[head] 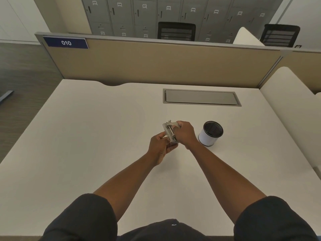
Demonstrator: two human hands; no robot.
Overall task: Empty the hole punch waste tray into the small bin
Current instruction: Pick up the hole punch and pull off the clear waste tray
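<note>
Both hands are on the hole punch (169,132), which is held up off the white desk (104,136) and tipped on its side with the flat base facing left. The right hand (185,133) is wrapped around the lever end, clenched on it. The left hand (160,146) has its fingertips at the base — looks to me like it's working the waste tray loose, though I can't tell if the tray has actually started to come off.

The small bin (211,133) — white wall, dark rim, open top — stands just to the right of the right hand, not touching it.

So the tray-removal step, I'd say. Next it needs a firm pull on the tray while keeping it level, then carrying it over the bin's mouth before tipping.
</note>
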